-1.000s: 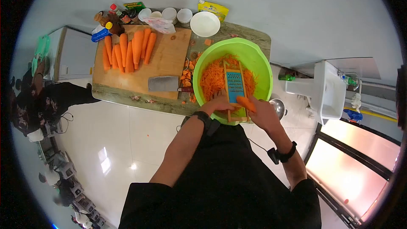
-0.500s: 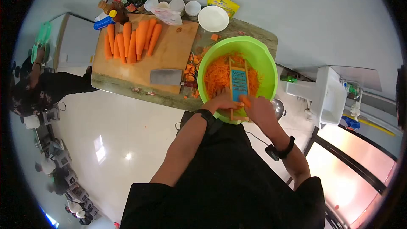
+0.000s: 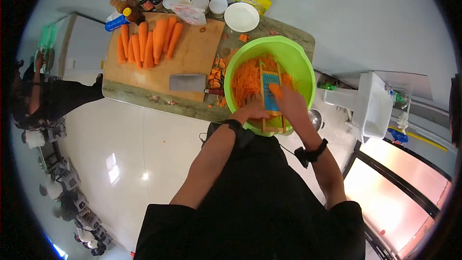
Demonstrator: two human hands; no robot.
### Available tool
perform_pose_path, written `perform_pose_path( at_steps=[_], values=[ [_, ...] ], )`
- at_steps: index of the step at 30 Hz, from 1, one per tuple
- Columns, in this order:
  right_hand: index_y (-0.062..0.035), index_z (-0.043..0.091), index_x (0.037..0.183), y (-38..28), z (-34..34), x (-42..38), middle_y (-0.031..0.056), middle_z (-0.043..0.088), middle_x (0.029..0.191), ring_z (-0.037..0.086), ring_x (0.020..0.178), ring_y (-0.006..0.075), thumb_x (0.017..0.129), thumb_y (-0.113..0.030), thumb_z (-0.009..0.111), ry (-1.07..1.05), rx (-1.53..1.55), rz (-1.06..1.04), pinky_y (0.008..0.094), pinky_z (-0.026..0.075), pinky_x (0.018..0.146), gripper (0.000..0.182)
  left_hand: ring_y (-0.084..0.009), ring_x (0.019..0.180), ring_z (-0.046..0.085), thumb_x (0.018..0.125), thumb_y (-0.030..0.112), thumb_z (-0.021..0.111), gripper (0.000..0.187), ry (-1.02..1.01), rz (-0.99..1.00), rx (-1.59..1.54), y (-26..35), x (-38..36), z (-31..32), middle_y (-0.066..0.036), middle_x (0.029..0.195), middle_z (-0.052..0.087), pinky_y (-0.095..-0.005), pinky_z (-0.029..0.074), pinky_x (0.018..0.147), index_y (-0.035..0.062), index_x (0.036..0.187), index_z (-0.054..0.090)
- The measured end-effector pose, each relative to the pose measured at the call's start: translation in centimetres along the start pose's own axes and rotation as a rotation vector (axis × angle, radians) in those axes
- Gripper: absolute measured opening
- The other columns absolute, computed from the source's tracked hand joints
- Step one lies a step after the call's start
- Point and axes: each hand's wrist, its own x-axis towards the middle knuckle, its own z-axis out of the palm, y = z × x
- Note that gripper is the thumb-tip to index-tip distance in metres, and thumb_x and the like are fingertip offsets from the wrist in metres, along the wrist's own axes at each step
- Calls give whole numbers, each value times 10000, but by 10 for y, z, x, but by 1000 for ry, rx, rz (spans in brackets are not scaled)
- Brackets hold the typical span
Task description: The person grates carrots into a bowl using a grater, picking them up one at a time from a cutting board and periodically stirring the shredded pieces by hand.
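Observation:
A wooden-framed grater with a blue plate (image 3: pixel 270 103) leans inside a lime-green basin (image 3: pixel 304 62). My left hand (image 3: pixel 252 110) is closed around the lower left side of the grater's frame. In my right hand (image 3: pixel 292 105) is a piece of carrot (image 3: pixel 275 90), pressed against the blue plate. My right fingers partly cover the carrot. Shredded carrot (image 3: pixel 246 81) is heaped in the basin, under and around the grater.
Left of the basin, a cleaver (image 3: pixel 187 82) and several whole carrots (image 3: pixel 158 41) lie on a wooden cutting board (image 3: pixel 195 50). Carrot scraps (image 3: pixel 216 74) sit between board and basin. A white plate (image 3: pixel 241 17), cups and bottles line the back. Another person (image 3: pixel 48 98) stands far left.
My right hand has slid the carrot up the grater, away from my body. My left hand stays on the frame. The view has shifted slightly.

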Motion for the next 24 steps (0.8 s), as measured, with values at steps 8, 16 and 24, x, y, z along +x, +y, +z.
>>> perform_pose_path(
  at_steps=[8,16,24],
  values=[
    [-294,452,1382,-15,-30,-79,233,635,815,645,742,446,918,-245,535,-168,-47,31,541,534,648,474,-530,1349,205,702,492,741,831,-148,-98,-73,-23,16,11,-337,1466,298,-625,155,1091,178,1425,478],
    [-245,539,1328,-3,13,-24,252,641,812,657,769,428,890,-183,539,-38,-50,-61,539,536,662,443,-376,1205,523,779,371,707,649,-55,-78,121,6,-3,1,-176,1328,576,-467,390,1038,167,1370,533],
    [-104,635,1059,-14,22,75,223,657,827,655,780,425,812,-150,580,-68,-83,-60,514,537,679,257,-424,1340,351,727,372,721,823,151,-299,350,29,-17,1,-248,1486,341,-484,318,1103,158,1456,403]
  ],
)
